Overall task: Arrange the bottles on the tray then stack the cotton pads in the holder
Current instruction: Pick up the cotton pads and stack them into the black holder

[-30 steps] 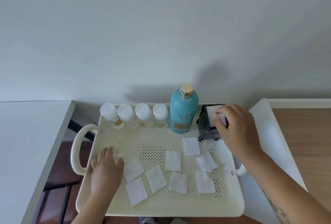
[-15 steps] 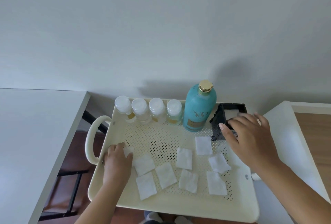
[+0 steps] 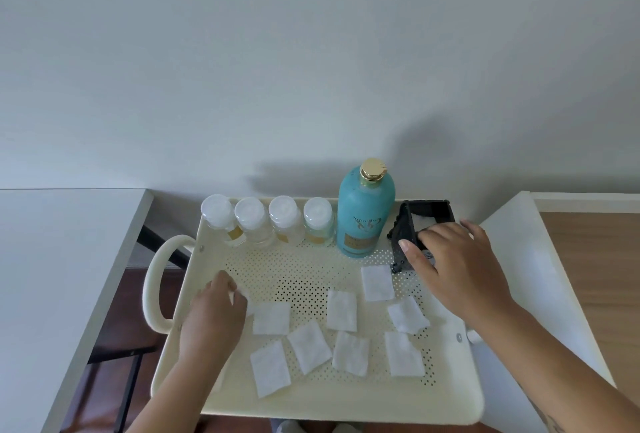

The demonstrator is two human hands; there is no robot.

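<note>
A cream perforated tray (image 3: 311, 405) carries several small clear bottles with white caps (image 3: 284, 221) in a row along its back rim. A tall teal bottle with a gold cap (image 3: 363, 214) stands to their right. At the back right corner sits the black holder (image 3: 426, 211), with a white cotton pad (image 3: 420, 223) inside. My right hand (image 3: 453, 266) hovers over the holder's front, fingers apart and nothing in them. Several square cotton pads (image 3: 341, 309) lie loose on the tray floor. My left hand (image 3: 218, 311) is curled on one cotton pad (image 3: 239, 294) at the tray's left.
The tray's loop handle (image 3: 152, 280) sticks out to the left over a gap. A grey tabletop (image 3: 62, 259) lies left of it, a white surface (image 3: 530, 259) and a wooden top (image 3: 595, 259) to the right. A plain wall stands right behind the bottles.
My right hand has drawn back from the holder's opening to its front, leaving a pad inside. My left hand's fingers have closed onto the leftmost pad. The view has shifted slightly.
</note>
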